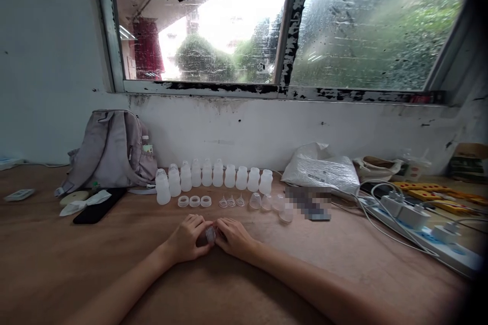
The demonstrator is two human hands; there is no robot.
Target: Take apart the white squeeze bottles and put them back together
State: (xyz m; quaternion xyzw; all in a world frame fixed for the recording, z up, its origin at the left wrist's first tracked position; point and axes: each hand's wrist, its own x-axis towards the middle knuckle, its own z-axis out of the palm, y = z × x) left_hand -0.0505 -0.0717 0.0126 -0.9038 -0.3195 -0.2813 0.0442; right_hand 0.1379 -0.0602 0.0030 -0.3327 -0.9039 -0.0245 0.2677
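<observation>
Between my left hand [190,237] and my right hand [233,237] is a small ridged, translucent baby bottle screw ring [210,235], held on edge just above the table. Both hands are closed around it, fingertips meeting at its top; whether a nipple sits inside is hidden. Beyond my hands lie three white screw rings [194,201], three clear nipples [231,201] and several translucent bottle caps [267,202]. Behind them stands a row of frosted baby bottles [230,176]. Those at the left, such as the end bottle [163,188], have tops on; those at the right are without.
A grey backpack [114,150] leans on the wall at left, near a black phone-like slab [97,208] and a white tissue [86,203]. At right are a silvery plastic bag [320,167], a blurred-out item [310,200] and a power strip [450,246] with chargers and cables.
</observation>
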